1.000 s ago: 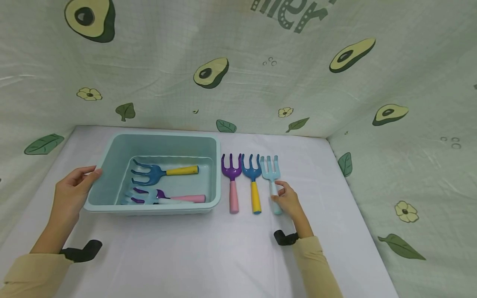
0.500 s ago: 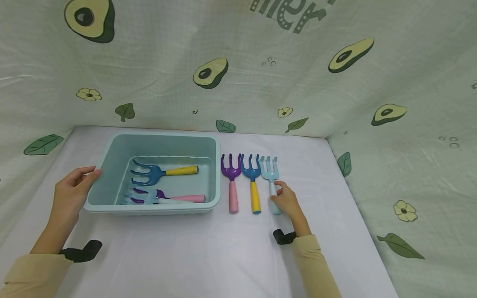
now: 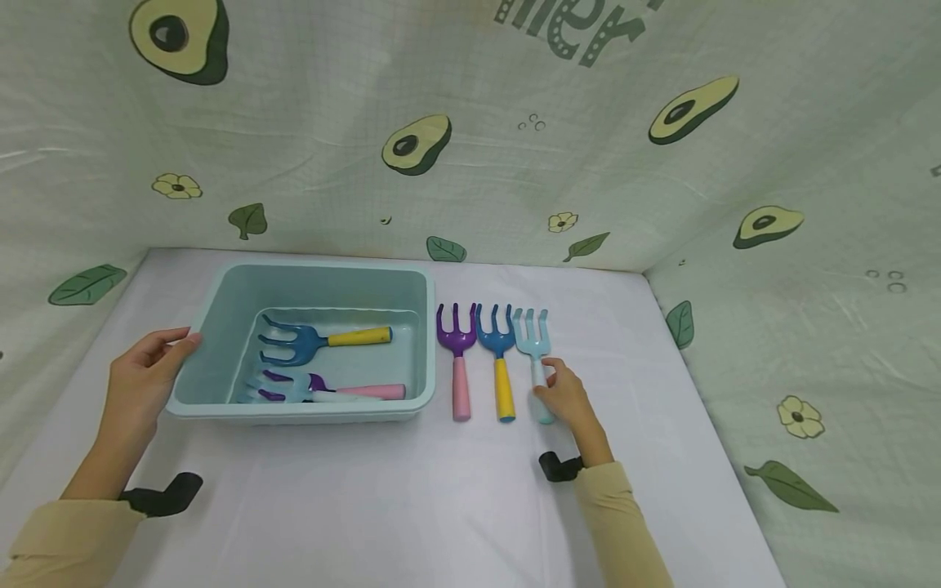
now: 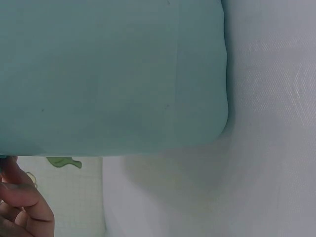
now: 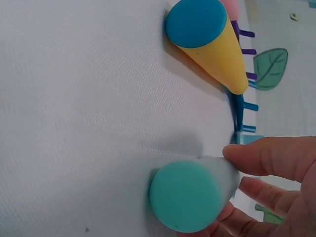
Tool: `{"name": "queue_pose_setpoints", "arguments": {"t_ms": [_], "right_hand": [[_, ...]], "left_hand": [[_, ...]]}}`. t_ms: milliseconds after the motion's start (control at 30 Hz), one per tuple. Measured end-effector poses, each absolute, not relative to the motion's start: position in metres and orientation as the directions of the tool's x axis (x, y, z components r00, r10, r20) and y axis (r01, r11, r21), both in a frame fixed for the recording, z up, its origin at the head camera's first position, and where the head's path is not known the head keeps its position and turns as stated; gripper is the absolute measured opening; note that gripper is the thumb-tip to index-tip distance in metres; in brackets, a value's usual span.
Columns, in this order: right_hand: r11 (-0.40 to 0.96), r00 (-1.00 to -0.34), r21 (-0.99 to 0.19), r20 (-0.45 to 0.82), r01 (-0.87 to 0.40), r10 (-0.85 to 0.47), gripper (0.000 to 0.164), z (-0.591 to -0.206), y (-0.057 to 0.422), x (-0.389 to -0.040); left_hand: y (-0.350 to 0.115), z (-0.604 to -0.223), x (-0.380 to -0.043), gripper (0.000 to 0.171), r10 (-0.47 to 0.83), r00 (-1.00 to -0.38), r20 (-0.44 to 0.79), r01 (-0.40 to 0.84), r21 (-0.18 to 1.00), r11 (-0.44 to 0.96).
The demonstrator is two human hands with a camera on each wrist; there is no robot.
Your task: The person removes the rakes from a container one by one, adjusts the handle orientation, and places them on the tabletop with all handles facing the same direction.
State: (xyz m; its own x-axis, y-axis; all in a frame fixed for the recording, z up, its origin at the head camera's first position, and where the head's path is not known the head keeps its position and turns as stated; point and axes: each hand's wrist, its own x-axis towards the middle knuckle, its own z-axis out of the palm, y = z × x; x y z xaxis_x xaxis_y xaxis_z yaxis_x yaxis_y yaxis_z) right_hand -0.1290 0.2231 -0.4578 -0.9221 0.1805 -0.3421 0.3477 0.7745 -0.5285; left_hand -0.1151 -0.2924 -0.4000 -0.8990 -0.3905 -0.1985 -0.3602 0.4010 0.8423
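Note:
My left hand (image 3: 144,380) pinches the left rim of a pale teal plastic basin (image 3: 294,414), thumb on top. To the right of the basin, my right hand (image 3: 568,398) holds the handle of a light blue toy hand fork (image 3: 534,346) between thumb and fingers. That fork lies on the table, tines pointing away, its teal handle end (image 5: 185,197) facing the right wrist camera. Beside it lie a blue fork with a yellow handle (image 3: 504,392) and a purple fork with a pink handle (image 3: 460,390). The left fingers (image 4: 22,197) show only partly in the left wrist view.
Inside the basin lie a blue fork with a yellow handle (image 3: 301,343), a purple fork with a pink handle (image 3: 371,392) and a light blue fork (image 3: 297,389) overlapping it. A white cloth covers the table (image 3: 353,506). A printed curtain (image 3: 316,139) hangs behind.
The light blue fork has shifted very slightly left with my right hand, closer to the blue fork. My left hand and the basin stay where they were.

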Motion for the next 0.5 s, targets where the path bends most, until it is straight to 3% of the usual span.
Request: {"name": "queue_pose_setpoints", "arguments": {"t_ms": [500], "right_hand": [[0.785, -0.902, -0.497, -0.396, 0.369, 0.174, 0.060, -0.4488, 0.2217, -0.1290]], "left_hand": [[-0.2938, -0.4006, -0.1157, 0.046, -0.388, -0.902, -0.191, -0.343, 0.863, 0.371]]}}
